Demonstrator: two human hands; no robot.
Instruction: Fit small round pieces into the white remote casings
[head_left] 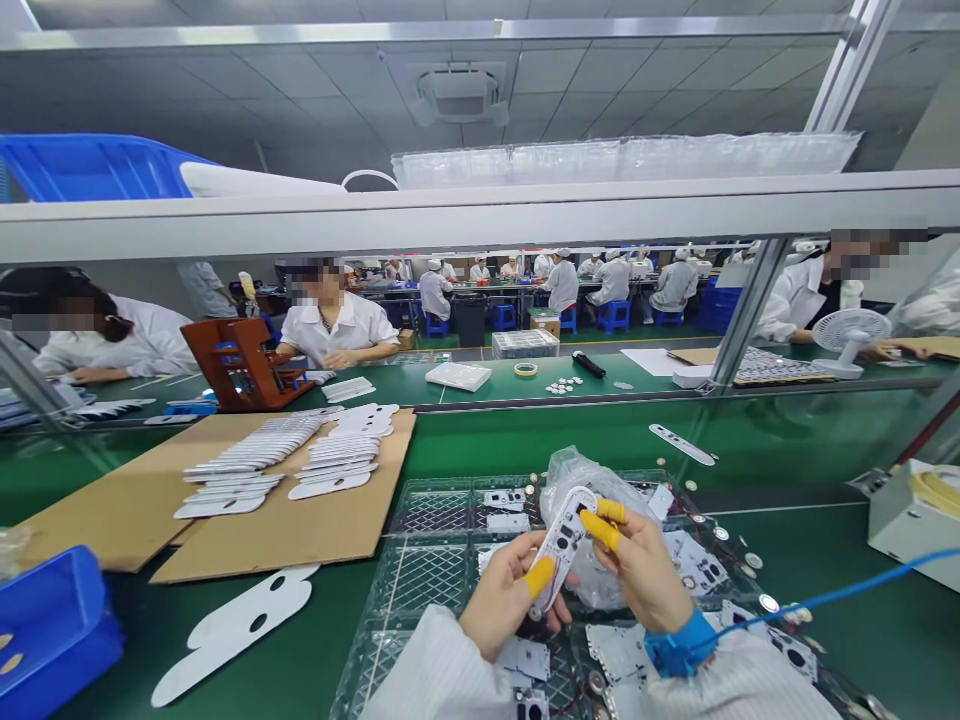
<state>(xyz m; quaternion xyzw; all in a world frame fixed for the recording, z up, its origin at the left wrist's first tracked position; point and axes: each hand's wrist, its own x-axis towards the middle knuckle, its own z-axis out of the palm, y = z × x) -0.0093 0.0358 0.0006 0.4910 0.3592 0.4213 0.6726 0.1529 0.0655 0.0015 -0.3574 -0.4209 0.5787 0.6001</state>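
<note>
A long white rounded housing with black round and square parts on its face is tilted between my hands. My left hand, a yellow cot on its thumb, grips the lower end. At the upper end, my right hand presses yellow-covered fingers to the face and edge; a blue wrist strap circles this wrist. Just behind the housing lies a crumpled clear plastic bag. Beneath my hands, a clear compartment tray holds several white boards with wires and small round discs.
White long panels lie in rows on cardboard at left, near a blue bin. Another white panel rests at right. A blue cord runs from my wrist strap. Co-workers sit beyond the metal shelf frame.
</note>
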